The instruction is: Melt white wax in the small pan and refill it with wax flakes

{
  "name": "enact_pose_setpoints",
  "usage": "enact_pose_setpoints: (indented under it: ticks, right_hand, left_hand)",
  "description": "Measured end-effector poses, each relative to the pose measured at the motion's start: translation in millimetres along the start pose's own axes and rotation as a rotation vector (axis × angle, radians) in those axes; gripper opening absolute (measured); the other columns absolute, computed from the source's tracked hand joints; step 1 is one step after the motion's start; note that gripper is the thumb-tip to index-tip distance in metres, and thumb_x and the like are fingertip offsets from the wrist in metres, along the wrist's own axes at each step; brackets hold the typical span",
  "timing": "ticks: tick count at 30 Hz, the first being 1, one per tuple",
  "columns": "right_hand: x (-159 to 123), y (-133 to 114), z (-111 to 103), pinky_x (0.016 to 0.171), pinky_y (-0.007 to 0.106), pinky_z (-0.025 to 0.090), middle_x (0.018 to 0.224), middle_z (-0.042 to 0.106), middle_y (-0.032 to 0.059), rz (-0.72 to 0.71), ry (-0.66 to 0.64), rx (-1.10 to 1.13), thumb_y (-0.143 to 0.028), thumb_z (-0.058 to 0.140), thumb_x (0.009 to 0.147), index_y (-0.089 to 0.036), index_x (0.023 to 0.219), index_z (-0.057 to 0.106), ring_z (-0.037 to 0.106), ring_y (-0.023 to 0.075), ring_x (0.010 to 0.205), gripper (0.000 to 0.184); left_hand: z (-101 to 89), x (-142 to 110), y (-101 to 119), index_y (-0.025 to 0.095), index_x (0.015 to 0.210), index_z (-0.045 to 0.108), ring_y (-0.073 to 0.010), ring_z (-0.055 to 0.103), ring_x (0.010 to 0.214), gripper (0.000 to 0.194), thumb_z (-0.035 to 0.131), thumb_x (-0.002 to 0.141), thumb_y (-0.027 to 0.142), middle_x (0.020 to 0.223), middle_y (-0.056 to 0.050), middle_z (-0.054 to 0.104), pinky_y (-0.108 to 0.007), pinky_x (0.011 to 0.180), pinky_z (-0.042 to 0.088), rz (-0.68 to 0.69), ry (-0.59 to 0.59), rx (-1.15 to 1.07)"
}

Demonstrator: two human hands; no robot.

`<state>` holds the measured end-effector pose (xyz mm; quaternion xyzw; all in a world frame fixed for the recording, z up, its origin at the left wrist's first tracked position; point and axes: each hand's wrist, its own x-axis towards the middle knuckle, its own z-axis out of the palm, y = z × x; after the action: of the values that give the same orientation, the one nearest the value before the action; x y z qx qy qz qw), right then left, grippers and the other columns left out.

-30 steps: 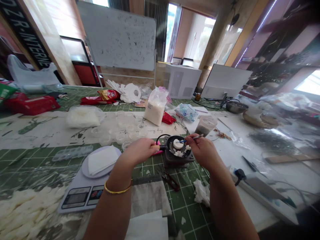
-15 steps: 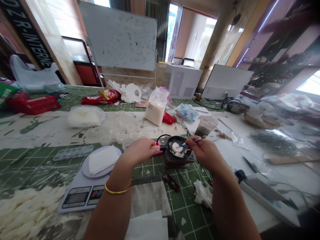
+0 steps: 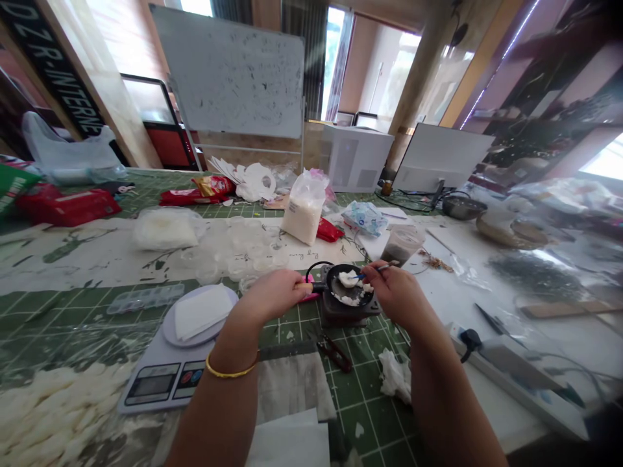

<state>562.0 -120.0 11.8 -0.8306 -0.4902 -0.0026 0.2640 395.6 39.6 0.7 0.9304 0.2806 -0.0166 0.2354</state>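
My left hand (image 3: 280,290) is closed round the handle of a small black frying pan (image 3: 335,299), which rests on a dark little hotplate (image 3: 343,316). White lumps (image 3: 348,300) lie in the pan, and a larger white piece (image 3: 348,279) sits at its far side. In my right hand (image 3: 388,283) is a thin utensil (image 3: 361,276) with a blue part, its tip at the larger white piece; its end is too small to make out. Left of the hotplate, a kitchen scale (image 3: 165,363) carries white sheets (image 3: 203,311).
Red-handled pliers or scissors (image 3: 335,355) and crumpled tissue (image 3: 395,375) lie before the hotplate. A bag of white granules (image 3: 304,211) and a plastic cup (image 3: 402,243) stand behind. White chunks (image 3: 53,408) fill the near left; a power strip (image 3: 516,383) lies right.
The larger white piece has shifted from the middle of the pan toward its far side, with the utensil's tip. My left hand stays on the handle.
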Motion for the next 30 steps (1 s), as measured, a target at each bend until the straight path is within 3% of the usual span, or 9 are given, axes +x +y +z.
enact_pose_setpoints:
  ticks: [6, 11, 25, 30]
  right_hand:
    - [-0.5, 0.1, 0.9, 0.065, 0.023, 0.038, 0.083, 0.067, 0.0011, -0.072, -0.042, 0.042, -0.034, 0.038, 0.088, -0.020, 0.070, 0.062, 0.060, 0.0131, 0.070, 0.033]
    - [0.8, 0.1, 0.2, 0.064, 0.024, 0.037, 0.075, 0.067, 0.0021, -0.004, -0.003, -0.010, -0.034, 0.039, 0.087, -0.019, 0.070, 0.061, 0.059, 0.0147, 0.069, 0.032]
    - [0.8, 0.0, 0.9, 0.063, 0.023, 0.037, 0.073, 0.067, 0.0006, -0.053, -0.057, 0.066, -0.036, 0.038, 0.088, -0.020, 0.070, 0.061, 0.059, 0.0128, 0.066, 0.033]
    - [2.7, 2.6, 2.5, 0.064, 0.024, 0.037, 0.073, 0.067, 0.0018, 0.019, -0.002, 0.022, -0.035, 0.039, 0.087, -0.019, 0.072, 0.060, 0.059, 0.0144, 0.068, 0.030]
  left_hand:
    - [0.1, 0.7, 0.7, 0.018, 0.063, 0.054, -0.0143, 0.049, 0.058, 0.039, 0.034, 0.080, 0.048, 0.065, -0.003, 0.060, -0.027, 0.050, 0.025, -0.003, -0.005, -0.004]
    - [0.5, 0.5, 0.5, 0.018, 0.063, 0.053, -0.0144, 0.048, 0.057, 0.040, 0.034, 0.081, 0.047, 0.063, -0.003, 0.058, -0.027, 0.051, 0.025, 0.008, -0.003, 0.006]
    - [0.3, -0.9, 1.7, 0.018, 0.059, 0.048, -0.0128, 0.046, 0.054, 0.040, 0.034, 0.080, 0.048, 0.059, -0.002, 0.056, -0.027, 0.048, 0.023, 0.014, 0.004, -0.001]
    - [1.4, 0.8, 0.6, 0.018, 0.058, 0.048, -0.0133, 0.047, 0.054, 0.040, 0.034, 0.081, 0.048, 0.059, -0.002, 0.056, -0.026, 0.049, 0.024, 0.018, 0.012, 0.015]
